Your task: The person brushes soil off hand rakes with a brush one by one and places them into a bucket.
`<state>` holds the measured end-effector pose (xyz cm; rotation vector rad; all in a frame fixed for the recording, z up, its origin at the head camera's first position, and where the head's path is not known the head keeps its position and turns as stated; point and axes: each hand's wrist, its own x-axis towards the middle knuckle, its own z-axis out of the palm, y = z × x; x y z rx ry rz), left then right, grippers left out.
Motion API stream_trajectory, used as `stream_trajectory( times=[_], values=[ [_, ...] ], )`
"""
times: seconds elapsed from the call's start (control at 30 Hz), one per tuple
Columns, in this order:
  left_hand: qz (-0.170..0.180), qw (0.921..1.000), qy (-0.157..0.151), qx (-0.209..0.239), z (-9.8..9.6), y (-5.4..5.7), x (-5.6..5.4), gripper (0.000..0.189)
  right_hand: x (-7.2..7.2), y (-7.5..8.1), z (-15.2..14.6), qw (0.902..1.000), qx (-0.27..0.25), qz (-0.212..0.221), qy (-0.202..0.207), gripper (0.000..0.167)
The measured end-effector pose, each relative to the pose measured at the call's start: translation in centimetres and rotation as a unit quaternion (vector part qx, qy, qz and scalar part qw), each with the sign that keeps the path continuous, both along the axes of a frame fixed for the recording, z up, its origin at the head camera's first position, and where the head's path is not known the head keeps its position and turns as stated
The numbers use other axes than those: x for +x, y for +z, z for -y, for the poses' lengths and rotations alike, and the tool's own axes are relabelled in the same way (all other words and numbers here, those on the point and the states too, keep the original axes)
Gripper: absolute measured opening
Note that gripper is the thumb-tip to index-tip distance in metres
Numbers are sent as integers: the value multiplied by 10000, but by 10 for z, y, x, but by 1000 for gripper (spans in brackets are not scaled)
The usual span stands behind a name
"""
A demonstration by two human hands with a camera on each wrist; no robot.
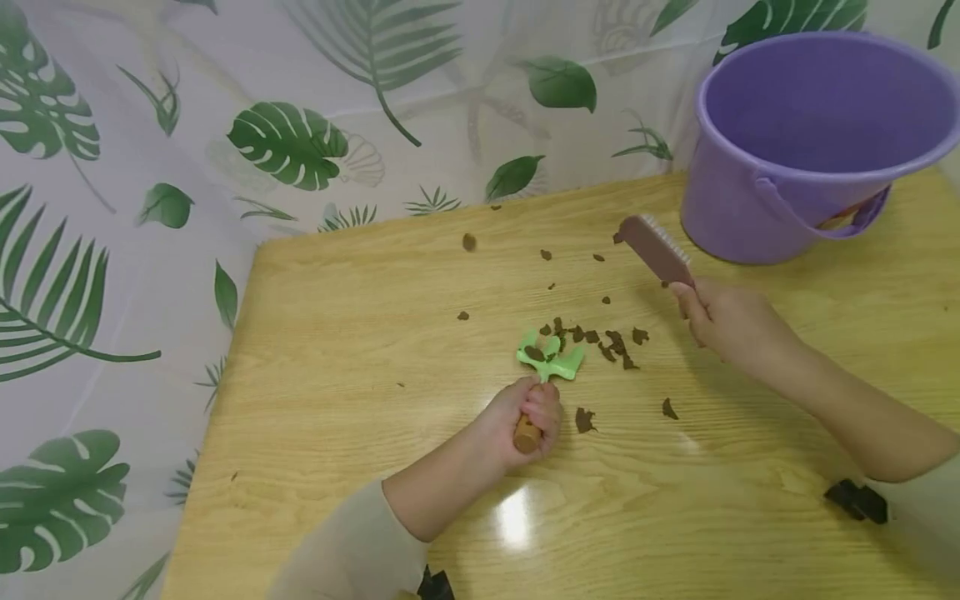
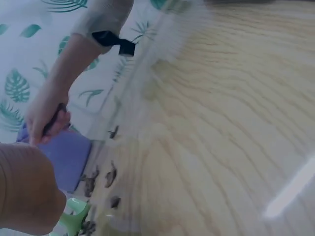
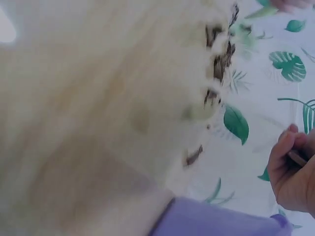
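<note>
In the head view my left hand (image 1: pixel 501 421) grips the wooden handle of a small green garden rake (image 1: pixel 561 367), whose pronged head lies low over the table with a brown flake on it. My right hand (image 1: pixel 738 325) holds a brown brush (image 1: pixel 654 248) by its handle, with pale bristles facing the bucket. Dark brown flakes (image 1: pixel 616 342) are scattered just beyond and to the right of the rake. In the right wrist view, the fingers of the right hand (image 3: pixel 295 172) curl round the handle; the bristles are out of that view.
A purple bucket (image 1: pixel 750 212) with its handle hanging down stands at the back right of the wooden table (image 1: pixel 337 333). Loose flakes lie toward the back edge and near the left hand. Behind hangs a leaf-patterned cloth (image 1: pixel 420 67).
</note>
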<state>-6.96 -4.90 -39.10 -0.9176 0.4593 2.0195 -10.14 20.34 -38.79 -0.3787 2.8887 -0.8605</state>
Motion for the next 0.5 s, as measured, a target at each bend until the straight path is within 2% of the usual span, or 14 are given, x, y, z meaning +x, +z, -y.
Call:
stream_trajectory(
  times=[0.1,0.27,0.5],
  values=[
    [-61,9999,-90,61,6,2,1,43,-2,5,-9,9996,-53,288,23,45],
    [-161,9989,-369,228,4,8,0,45,4,0,-5,9977,-295,604,110,43],
    [-70,9988,-406,263,4,7,2,44,10,3,-1,9943,-495,934,149,45]
  ],
)
